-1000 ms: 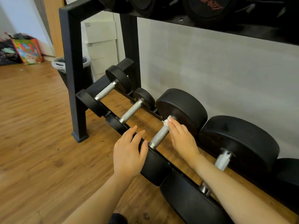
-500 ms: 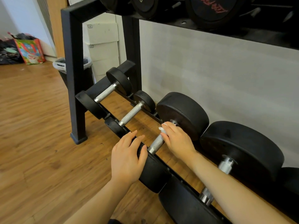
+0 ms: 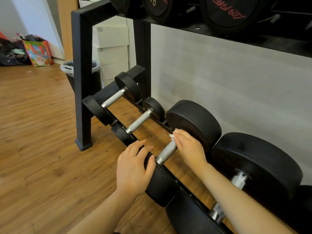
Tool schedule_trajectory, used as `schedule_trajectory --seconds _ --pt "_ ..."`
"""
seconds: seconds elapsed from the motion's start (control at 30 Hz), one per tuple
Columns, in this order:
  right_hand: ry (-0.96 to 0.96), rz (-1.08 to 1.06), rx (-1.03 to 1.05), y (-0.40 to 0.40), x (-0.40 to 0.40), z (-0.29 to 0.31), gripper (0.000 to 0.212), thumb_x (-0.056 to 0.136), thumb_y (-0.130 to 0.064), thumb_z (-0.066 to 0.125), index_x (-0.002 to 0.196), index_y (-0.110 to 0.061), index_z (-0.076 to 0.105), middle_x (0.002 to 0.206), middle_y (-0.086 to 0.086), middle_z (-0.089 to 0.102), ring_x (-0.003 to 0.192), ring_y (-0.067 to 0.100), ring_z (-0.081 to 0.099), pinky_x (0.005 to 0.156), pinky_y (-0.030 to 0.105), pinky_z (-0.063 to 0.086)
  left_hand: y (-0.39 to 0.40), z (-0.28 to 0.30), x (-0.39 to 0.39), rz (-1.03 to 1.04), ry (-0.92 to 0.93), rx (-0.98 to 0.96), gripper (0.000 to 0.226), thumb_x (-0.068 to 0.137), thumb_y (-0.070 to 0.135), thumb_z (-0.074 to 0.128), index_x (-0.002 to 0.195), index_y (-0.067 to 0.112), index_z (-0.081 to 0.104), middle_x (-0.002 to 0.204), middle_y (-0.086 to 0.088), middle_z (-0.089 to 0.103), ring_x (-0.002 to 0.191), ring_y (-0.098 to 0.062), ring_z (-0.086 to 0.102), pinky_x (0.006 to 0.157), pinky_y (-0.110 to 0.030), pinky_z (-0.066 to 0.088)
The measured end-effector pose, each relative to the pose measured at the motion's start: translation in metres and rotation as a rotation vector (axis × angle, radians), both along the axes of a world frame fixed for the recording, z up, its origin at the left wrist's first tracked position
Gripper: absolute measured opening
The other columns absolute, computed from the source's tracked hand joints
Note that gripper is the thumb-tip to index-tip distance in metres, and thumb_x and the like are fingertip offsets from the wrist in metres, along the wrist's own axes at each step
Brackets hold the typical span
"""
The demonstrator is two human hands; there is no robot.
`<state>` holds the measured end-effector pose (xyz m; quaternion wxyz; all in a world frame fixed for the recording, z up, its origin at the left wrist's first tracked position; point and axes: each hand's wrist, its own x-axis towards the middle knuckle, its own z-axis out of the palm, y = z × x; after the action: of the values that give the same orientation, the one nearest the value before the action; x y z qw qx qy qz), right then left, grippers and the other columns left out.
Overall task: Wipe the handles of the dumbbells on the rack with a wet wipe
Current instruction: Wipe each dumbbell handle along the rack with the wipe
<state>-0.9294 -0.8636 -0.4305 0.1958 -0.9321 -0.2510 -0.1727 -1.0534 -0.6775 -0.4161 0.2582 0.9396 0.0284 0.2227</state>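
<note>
Several black dumbbells lie across the bottom rails of a black rack (image 3: 81, 92). My right hand (image 3: 189, 147) lies over the far end of the third dumbbell's silver handle (image 3: 166, 152) and presses a white wet wipe (image 3: 172, 136) onto it; only a corner of the wipe shows past my fingertips. My left hand (image 3: 133, 168) rests with relaxed fingers on that dumbbell's near black head (image 3: 160, 184). Two smaller dumbbells with knurled handles (image 3: 140, 121) sit to the left, and a larger dumbbell (image 3: 256, 164) sits to the right, partly behind my right forearm.
An upper rack shelf with large dumbbells (image 3: 224, 12) overhangs the work area. A lined bin (image 3: 67, 70) and white boxes (image 3: 113, 48) stand behind the rack's left post. A colourful bag (image 3: 38, 53) and dark clutter sit far left on the wooden floor (image 3: 42, 149).
My right hand with the wipe slid toward me along the handle and has now moved back to its far end. My left hand stayed on the near head.
</note>
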Motion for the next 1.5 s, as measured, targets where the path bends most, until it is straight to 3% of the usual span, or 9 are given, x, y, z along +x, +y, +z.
schedule_trajectory --seconds 0.13,0.23,0.37,0.47,0.63,0.8,1.0,1.23,1.5 --pt "-0.028 0.051 -0.046 0.001 -0.003 0.000 0.029 0.100 -0.024 0.050 0.123 -0.013 0.064 0.127 0.002 0.063 0.110 0.016 0.064 0.089 0.025 0.049 0.000 0.000 0.000 0.001 0.002 0.002 0.046 0.093 0.047 0.034 0.116 0.027 0.069 0.132 0.007 0.060 0.129 -0.016 0.049 0.099 -0.031 0.032" --pt "-0.020 -0.029 -0.063 -0.001 0.003 0.005 0.034 0.101 -0.026 0.046 0.129 -0.013 0.059 0.130 0.001 0.060 0.106 0.016 0.065 0.082 0.025 0.053 0.000 0.000 0.000 0.002 0.005 0.000 0.046 0.092 0.047 0.034 0.114 0.027 0.070 0.131 0.007 0.060 0.128 -0.015 0.049 0.099 -0.031 0.032" --pt "0.024 -0.062 -0.105 0.006 -0.003 -0.001 0.036 0.097 -0.021 0.055 0.133 -0.014 0.055 0.135 0.000 0.056 0.101 0.015 0.067 0.076 0.024 0.057 0.000 0.000 0.001 0.003 0.003 0.000 0.045 0.092 0.046 0.035 0.112 0.027 0.070 0.129 0.007 0.061 0.127 -0.015 0.050 0.098 -0.031 0.032" --pt "0.033 0.011 -0.139 0.001 -0.005 0.002 0.035 0.101 -0.027 0.048 0.133 -0.016 0.054 0.135 -0.003 0.056 0.096 0.013 0.068 0.073 0.023 0.056 0.000 0.000 0.000 0.006 0.010 0.007 0.045 0.092 0.047 0.034 0.112 0.027 0.070 0.129 0.007 0.061 0.128 -0.015 0.049 0.099 -0.031 0.031" --pt "0.032 -0.085 -0.040 0.003 -0.005 0.006 0.039 0.102 -0.032 0.040 0.137 -0.017 0.050 0.139 -0.004 0.051 0.101 0.012 0.065 0.074 0.021 0.053 0.001 0.000 0.001 -0.004 0.008 0.015 0.046 0.093 0.047 0.034 0.112 0.027 0.070 0.130 0.007 0.061 0.128 -0.016 0.049 0.099 -0.031 0.031" --pt "0.013 0.062 -0.054 0.005 -0.020 -0.006 0.034 0.101 -0.030 0.045 0.130 -0.016 0.056 0.133 -0.004 0.057 0.093 0.013 0.068 0.068 0.024 0.057 0.001 0.000 0.000 0.000 0.001 0.002 0.044 0.092 0.047 0.035 0.110 0.027 0.070 0.129 0.008 0.061 0.127 -0.015 0.049 0.098 -0.030 0.031" --pt "-0.004 -0.112 0.034 0.003 -0.006 -0.010 0.039 0.100 -0.026 0.047 0.138 -0.016 0.050 0.141 -0.002 0.051 0.109 0.014 0.063 0.081 0.025 0.056 0.001 0.000 0.000 -0.004 -0.003 -0.010 0.044 0.092 0.047 0.035 0.110 0.028 0.070 0.128 0.009 0.060 0.127 -0.013 0.048 0.098 -0.030 0.031" --pt "-0.095 -0.040 0.015 -0.008 -0.008 -0.019 0.048 0.090 -0.013 0.066 0.136 -0.012 0.053 0.133 0.004 0.059 0.109 0.017 0.065 0.084 0.031 0.057 0.000 0.000 0.000 -0.005 -0.010 -0.017 0.043 0.092 0.047 0.035 0.109 0.028 0.070 0.129 0.009 0.060 0.127 -0.013 0.048 0.096 -0.030 0.031" --pt "-0.093 0.025 0.100 -0.003 -0.022 -0.031 0.052 0.089 -0.008 0.064 0.139 -0.013 0.050 0.134 0.006 0.059 0.111 0.020 0.064 0.088 0.032 0.055 0.001 0.000 0.000 -0.013 -0.016 -0.023 0.043 0.092 0.046 0.034 0.109 0.027 0.069 0.129 0.008 0.060 0.126 -0.014 0.048 0.096 -0.031 0.033"
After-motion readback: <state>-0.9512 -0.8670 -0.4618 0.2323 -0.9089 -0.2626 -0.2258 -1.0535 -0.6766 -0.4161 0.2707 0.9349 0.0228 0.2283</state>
